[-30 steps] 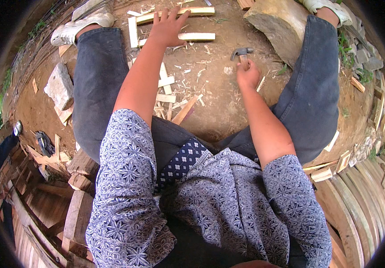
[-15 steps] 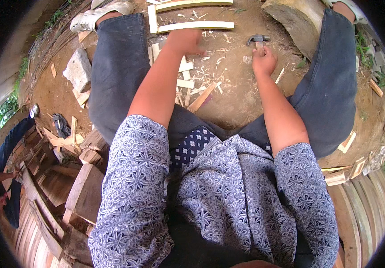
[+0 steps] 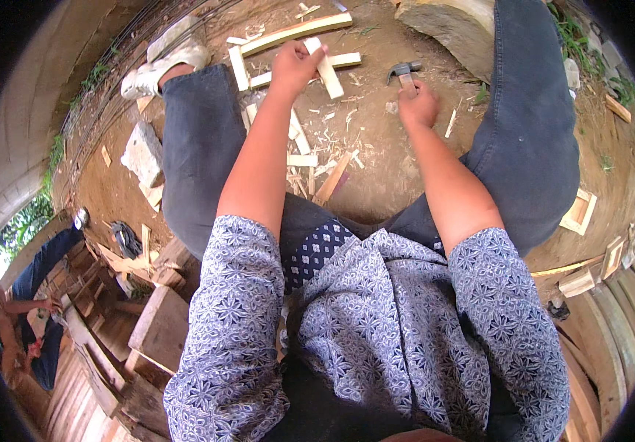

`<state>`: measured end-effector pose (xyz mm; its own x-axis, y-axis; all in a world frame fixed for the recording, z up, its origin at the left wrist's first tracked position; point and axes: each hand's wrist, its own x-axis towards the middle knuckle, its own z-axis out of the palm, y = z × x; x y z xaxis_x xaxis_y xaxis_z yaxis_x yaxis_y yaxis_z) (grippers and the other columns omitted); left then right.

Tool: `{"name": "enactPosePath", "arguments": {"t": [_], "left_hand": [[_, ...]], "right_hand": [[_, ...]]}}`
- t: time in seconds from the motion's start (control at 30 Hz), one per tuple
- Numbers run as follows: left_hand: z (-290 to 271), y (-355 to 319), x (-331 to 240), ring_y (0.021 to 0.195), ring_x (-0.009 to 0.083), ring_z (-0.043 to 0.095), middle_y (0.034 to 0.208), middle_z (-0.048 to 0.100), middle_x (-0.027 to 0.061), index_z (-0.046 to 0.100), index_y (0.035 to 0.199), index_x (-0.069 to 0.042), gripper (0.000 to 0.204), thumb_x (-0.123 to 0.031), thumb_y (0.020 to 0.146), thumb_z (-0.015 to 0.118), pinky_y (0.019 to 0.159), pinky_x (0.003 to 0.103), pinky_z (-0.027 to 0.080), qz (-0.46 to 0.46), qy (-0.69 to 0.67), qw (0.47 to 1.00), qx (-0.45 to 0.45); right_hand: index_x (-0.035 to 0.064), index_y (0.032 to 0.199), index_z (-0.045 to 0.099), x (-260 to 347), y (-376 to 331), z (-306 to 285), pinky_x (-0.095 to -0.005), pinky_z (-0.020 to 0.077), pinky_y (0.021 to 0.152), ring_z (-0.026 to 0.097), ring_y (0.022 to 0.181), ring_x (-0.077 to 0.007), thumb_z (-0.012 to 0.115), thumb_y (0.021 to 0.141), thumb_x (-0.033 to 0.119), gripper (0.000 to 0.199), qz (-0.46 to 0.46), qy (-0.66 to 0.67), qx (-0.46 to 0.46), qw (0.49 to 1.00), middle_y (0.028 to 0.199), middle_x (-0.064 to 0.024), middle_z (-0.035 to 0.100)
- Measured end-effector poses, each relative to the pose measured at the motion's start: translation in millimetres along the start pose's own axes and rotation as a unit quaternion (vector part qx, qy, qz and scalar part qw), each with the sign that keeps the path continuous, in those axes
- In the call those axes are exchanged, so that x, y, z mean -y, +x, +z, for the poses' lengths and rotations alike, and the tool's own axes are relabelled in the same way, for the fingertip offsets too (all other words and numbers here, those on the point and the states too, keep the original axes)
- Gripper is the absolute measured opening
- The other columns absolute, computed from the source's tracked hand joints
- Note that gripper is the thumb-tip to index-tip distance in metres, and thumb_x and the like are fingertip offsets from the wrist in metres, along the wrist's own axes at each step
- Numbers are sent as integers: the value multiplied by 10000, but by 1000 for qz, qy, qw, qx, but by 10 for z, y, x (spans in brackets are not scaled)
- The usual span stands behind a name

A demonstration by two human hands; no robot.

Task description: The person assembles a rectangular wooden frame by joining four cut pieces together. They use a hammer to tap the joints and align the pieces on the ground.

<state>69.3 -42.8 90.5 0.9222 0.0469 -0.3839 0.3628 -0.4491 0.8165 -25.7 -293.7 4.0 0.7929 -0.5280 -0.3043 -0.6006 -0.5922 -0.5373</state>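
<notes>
**Slat in hand, hammer gripped, frame pieces still loose on the dirt**

The person sat on the bare earth with legs spread, and the work lay between the knees. The left hand (image 3: 293, 66) was closed around a short pale wooden slat (image 3: 327, 68), fingers wrapped over its near end, so that the piece angled across the ground just above another pale wooden strip (image 3: 310, 71) lying flat. The right hand (image 3: 418, 105) gripped the handle of a small steel-headed claw hammer (image 3: 403, 71), fingers shut tight, with the head resting low near the dirt beside a large grey stone (image 3: 446, 22).

Judging from how things lay, little was joined yet. A long pale wooden batten (image 3: 297, 33) and a short upright piece (image 3: 239, 68) sat close together on the ground like the beginnings of a frame, but whether any were nailed could not be told. Offcuts and shavings (image 3: 310, 158) were strewn nearer the body, which suggested cutting was largely done. A finished small square wooden frame (image 3: 579, 211) lay by the right leg, so fitting and nailing of this one seemed to remain.
</notes>
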Motion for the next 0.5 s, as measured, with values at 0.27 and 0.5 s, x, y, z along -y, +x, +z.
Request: {"name": "enactPosePath", "arguments": {"t": [0.27,0.5], "left_hand": [[488,675,33,743,158,703,888,718,103,635,1033,28,485,-344,816,859,668,303,598,42,72,992,-91],[607,734,282,787,177,704,911,739,104,628,1091,11,453,-279,819,846,716,323,581,3,-77,995,-63]], "right_hand": [[116,1169,677,52,-158,-26,-481,451,966,568,1143,-368,798,784,296,441,-61,-12,-94,994,1134,-173,641],[110,1101,713,813,-177,28,-440,459,920,608,1030,-323,778,824,340,366,-146,173,-19,974,983,-126,668]]}}
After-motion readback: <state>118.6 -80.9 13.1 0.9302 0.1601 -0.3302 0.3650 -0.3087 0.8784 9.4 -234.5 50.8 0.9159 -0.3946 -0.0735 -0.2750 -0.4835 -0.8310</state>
